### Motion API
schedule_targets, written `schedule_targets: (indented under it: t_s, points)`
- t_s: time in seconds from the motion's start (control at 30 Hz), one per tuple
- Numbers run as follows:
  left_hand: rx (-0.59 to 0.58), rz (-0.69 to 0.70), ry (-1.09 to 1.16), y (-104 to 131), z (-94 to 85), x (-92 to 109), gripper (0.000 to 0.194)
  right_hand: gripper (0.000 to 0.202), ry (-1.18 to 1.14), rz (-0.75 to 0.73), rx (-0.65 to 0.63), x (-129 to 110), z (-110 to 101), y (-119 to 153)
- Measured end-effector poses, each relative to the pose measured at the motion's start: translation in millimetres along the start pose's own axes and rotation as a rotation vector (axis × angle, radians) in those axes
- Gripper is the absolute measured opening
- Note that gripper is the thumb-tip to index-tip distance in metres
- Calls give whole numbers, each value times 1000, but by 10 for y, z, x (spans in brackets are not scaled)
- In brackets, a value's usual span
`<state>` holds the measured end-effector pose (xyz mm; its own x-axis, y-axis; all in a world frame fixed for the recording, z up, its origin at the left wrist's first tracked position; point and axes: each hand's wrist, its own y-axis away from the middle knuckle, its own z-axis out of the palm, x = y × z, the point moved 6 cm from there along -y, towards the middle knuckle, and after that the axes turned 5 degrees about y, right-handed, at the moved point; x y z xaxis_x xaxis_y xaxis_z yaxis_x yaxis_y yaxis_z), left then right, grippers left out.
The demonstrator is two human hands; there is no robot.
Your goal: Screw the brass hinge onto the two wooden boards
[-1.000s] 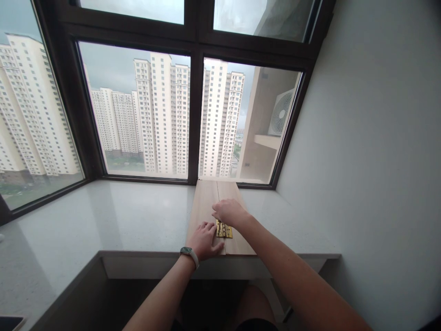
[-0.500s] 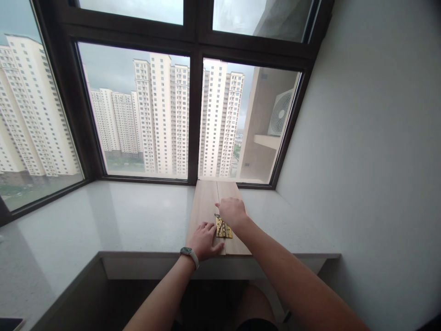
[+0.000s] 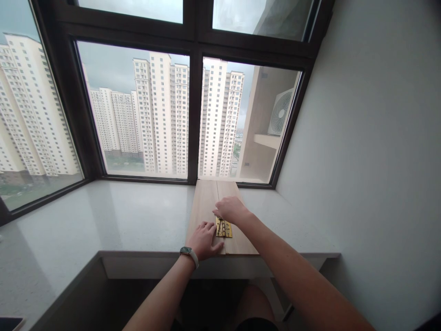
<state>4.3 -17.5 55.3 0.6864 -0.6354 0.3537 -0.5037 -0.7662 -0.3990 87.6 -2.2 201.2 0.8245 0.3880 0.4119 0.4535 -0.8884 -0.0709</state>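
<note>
A gold-coloured hinge (image 3: 224,228) lies across the seam between two pale wooden boards (image 3: 204,195), which sit side by side. Small dark pieces that look like screws are on its left leaf, too small to make out clearly. My left hand (image 3: 204,241), a watch on its wrist, rests on the left board with fingers spread and fingertips at the hinge's left edge; its thumb lies below the hinge. Just above the hinge's upper end, my right hand (image 3: 233,209) is closed, fingers curled together. Whatever it grips is hidden by the fingers.
The boards lie on a white windowsill counter (image 3: 144,216), reaching from its front edge to the dark window frame (image 3: 194,115). A grey-white wall (image 3: 372,161) rises on the right. My leg (image 3: 257,301) shows beneath the counter. A dark flat object (image 3: 11,323) lies at lower left.
My right hand has turned slightly and come a little down and left, closer over the hinge's top end. My left hand, the hinge and the boards look unmoved.
</note>
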Motion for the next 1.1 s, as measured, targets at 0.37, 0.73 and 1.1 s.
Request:
schedule_targets:
  t_s: [0.37,0.73,1.1]
  points:
    - [3,-2,-3,-9,-4,9,57,60,-118,198,-61,72,8,13]
    - [5,-1,1,-8,12,-9,58,47,-70,167,-2,26,40,-58]
    - [9,-4,-2,-12,-9,12,57,41,-25,24,-3,-8,6,-16]
